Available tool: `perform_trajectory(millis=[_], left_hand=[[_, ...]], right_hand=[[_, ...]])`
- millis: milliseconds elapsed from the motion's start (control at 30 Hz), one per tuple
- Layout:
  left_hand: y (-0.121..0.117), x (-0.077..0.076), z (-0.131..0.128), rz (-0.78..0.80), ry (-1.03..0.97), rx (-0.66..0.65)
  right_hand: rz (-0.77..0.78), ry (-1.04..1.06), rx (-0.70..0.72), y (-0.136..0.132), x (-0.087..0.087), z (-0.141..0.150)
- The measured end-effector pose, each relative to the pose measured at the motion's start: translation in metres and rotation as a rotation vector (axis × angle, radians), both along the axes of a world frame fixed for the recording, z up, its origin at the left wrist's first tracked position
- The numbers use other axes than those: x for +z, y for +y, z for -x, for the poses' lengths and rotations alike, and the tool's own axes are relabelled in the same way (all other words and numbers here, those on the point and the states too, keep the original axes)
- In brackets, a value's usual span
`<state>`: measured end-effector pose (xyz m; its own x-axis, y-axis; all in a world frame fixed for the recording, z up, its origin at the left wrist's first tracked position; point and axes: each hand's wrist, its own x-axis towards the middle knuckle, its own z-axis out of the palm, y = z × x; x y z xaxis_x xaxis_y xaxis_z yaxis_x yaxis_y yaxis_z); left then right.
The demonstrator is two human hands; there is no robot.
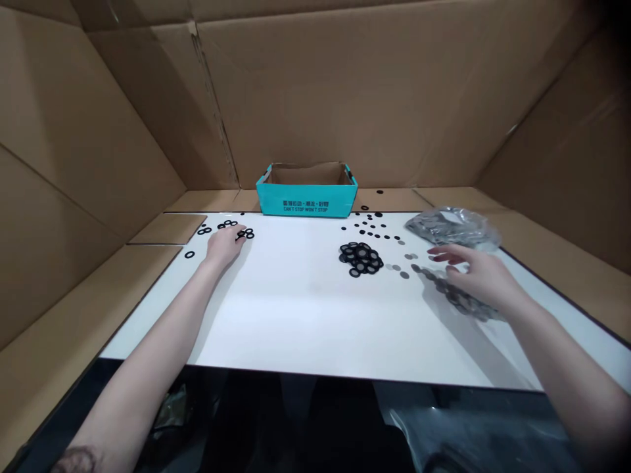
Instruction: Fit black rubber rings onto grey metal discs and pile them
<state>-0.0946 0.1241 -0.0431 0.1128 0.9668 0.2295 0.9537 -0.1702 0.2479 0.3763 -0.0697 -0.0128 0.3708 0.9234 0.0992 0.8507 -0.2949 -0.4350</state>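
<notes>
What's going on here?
A person's left hand is at black rings on a white table; whether it grips one is unclear. The right hand, open, is over scattered gray discs. Between the hands lies a pile of black-rimmed discs. A teal box stands at the back, and a clear plastic bag lies beyond the right hand.

Left hand [224, 246]: fingertips at small black rings [250, 232]. Right hand [476, 272]: fingers parted, near grey discs [463, 301]; clear plastic bag [453, 226], just beyond those fingers; pile of ringed discs [361, 258], to their left; teal box [306, 200], farther off, between both hands' fingers.
</notes>
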Motion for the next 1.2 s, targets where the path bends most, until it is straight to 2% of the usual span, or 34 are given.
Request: perform_trajectory(millis=[200, 400, 533, 667, 867, 1200], left_hand=[[-0.004, 0.002, -0.004, -0.032, 0.061, 0.019], [-0.004, 0.003, -0.003, -0.096, 0.034, 0.033], [-0.005, 0.003, 0.000, -0.152, -0.019, 0.036], [-0.007, 0.003, 0.001, -0.202, -0.094, 0.027], [-0.009, 0.005, -0.004, -0.231, -0.240, -0.021], [-0.015, 0.009, -0.015, -0.176, -0.468, -0.089]], right_hand=[[0.033, -0.062, 0.001, -0.015, -0.021, -0.021], [-0.048, -0.102, 0.018, -0.027, -0.038, -0.014], [-0.119, -0.085, -0.003, -0.032, -0.044, -0.008], [-0.180, -0.016, -0.029, -0.035, -0.039, -0.005], [-0.234, 0.089, -0.091, -0.034, -0.022, 0.002], [-0.302, 0.150, -0.136, -0.007, -0.009, 0.018]])
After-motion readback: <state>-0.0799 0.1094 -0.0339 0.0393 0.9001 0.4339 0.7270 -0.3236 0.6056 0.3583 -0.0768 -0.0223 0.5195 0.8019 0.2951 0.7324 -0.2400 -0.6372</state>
